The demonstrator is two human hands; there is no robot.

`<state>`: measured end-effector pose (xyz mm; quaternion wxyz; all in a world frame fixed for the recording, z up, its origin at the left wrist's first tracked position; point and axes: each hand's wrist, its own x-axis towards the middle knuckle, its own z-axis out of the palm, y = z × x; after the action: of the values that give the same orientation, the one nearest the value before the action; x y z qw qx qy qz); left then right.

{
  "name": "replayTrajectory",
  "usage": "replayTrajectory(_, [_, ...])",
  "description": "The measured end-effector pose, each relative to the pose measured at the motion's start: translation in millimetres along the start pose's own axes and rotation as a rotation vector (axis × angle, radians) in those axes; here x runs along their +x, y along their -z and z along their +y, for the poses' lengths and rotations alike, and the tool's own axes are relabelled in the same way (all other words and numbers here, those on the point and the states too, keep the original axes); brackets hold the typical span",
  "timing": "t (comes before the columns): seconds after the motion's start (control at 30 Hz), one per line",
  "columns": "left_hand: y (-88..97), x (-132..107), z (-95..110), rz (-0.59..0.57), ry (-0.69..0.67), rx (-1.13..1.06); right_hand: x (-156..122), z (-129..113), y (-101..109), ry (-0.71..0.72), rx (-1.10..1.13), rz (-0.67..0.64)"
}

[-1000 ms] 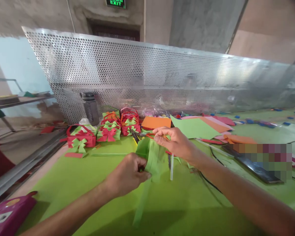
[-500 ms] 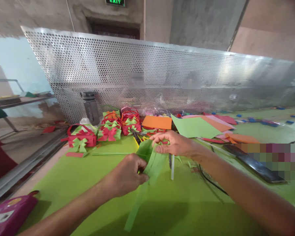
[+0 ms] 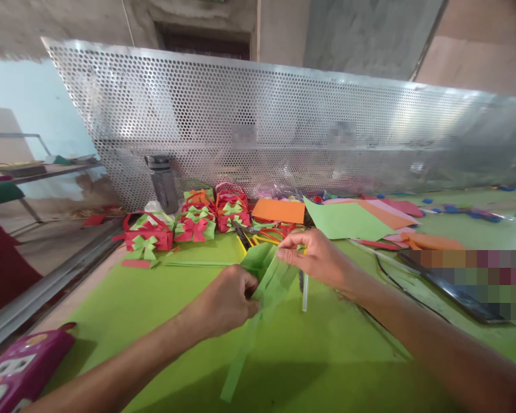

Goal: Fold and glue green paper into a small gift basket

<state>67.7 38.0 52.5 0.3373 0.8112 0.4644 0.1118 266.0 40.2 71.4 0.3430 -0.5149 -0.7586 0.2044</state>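
Between my hands is a folded piece of green paper (image 3: 269, 278), tilted above the green tabletop (image 3: 146, 321). My left hand (image 3: 226, 298) pinches its lower left edge, fingers closed. At the upper right edge, my right hand (image 3: 312, 255) grips it between thumb and fingers. A long, narrow green paper strip (image 3: 238, 367) hangs down below my left hand; whether it joins the folded piece I cannot tell. Just under my right hand a translucent white stick (image 3: 305, 295) points toward me. Behind the paper lie scissors (image 3: 242, 236) with dark blades, partly covered.
Small red and green paper baskets (image 3: 148, 235) with bows stand at the back left, by a grey bottle (image 3: 163, 186). Coloured sheets (image 3: 348, 219) lie behind my right hand. A phone (image 3: 460, 292) is at right, a purple power strip (image 3: 30, 367) at front left. Perforated metal panel (image 3: 189, 115) stands behind.
The view has shifted slightly, so the scene sits a little further right. Both hands keep hold of the green paper; my right-hand fingers have moved slightly along its top edge.
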Motion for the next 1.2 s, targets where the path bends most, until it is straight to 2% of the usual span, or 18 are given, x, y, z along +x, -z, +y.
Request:
replayTrajectory(0.23, [-2.3, 1, 0, 0.006, -0.017, -0.033, -4, 2, -9, 0.041, -0.013, 0.085])
replayTrajectory(0.37, [-2.8, 0, -2, -0.02, -0.019, -0.045, -4, 0, -10, 0.05, -0.045, 0.09])
replayTrajectory(0.53, [-3.2, -1, -3, -0.067, -0.03, -0.077, -6, -5, -14, 0.097, -0.204, 0.121])
replayTrajectory(0.7, [-4.4, 0, -3, -0.041, -0.036, -0.084, -7, -5, -19, 0.164, -0.328, 0.178])
replayTrajectory(0.93, [-5.5, 4, -1, -0.021, 0.02, -0.132, 1, 0, -20, 0.187, -0.308, 0.178])
replayTrajectory(1.0, [-4.3, 4, 2, -0.034, 0.039, -0.199, 3, 2, -19, 0.222, -0.276, 0.225])
replayTrajectory(1.07, [-1.5, 3, 4, -0.022, 0.066, -0.315, 4, 4, -16, 0.251, -0.216, 0.327])
replayTrajectory(1.2, [9.8, 3, 2, 0.158, 0.076, -0.576, 8, 15, 2, 0.231, -0.119, 0.519])
